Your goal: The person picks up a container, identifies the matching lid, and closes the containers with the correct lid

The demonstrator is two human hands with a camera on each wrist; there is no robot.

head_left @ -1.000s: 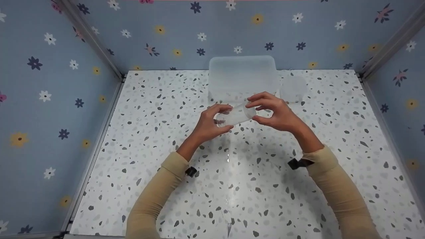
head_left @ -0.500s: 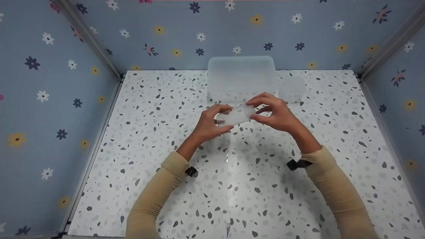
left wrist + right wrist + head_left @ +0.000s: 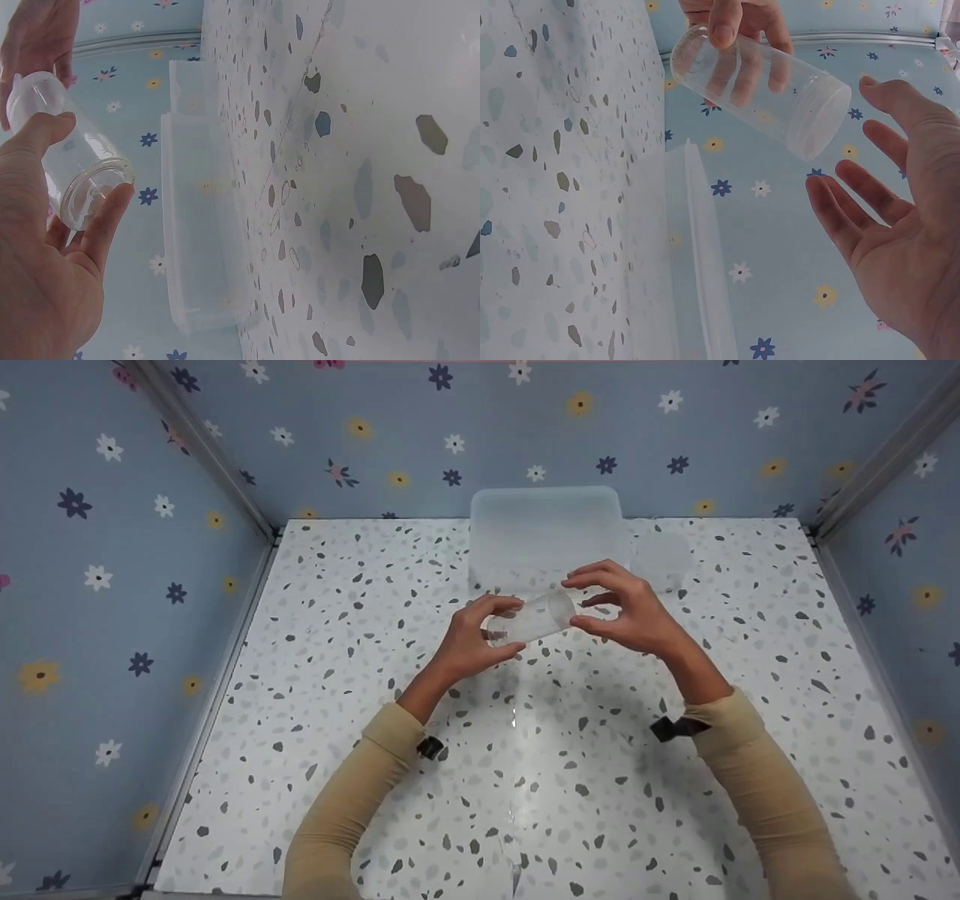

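Observation:
A clear plastic jar [image 3: 531, 621] is tilted above the table, its translucent lid [image 3: 819, 116] pointing right. My left hand [image 3: 471, 641] grips the jar near its base, thumb on one side and fingers round the other, as the left wrist view also shows. At the lid end my right hand [image 3: 634, 611] has its fingers spread. A gap shows between those fingers and the lid in the right wrist view. No contents can be made out through the jar's clear wall.
Behind the hands, a large frosted plastic box [image 3: 546, 521] stands against the flowered back wall [image 3: 510, 427]. To its right is a smaller translucent container [image 3: 661, 556]. The speckled table [image 3: 337, 697] is bounded by walls left and right.
The right fingers closed on the lid half a second ago, and now they have spread and drawn slightly away. The left hand holds the jar in nearly the same place.

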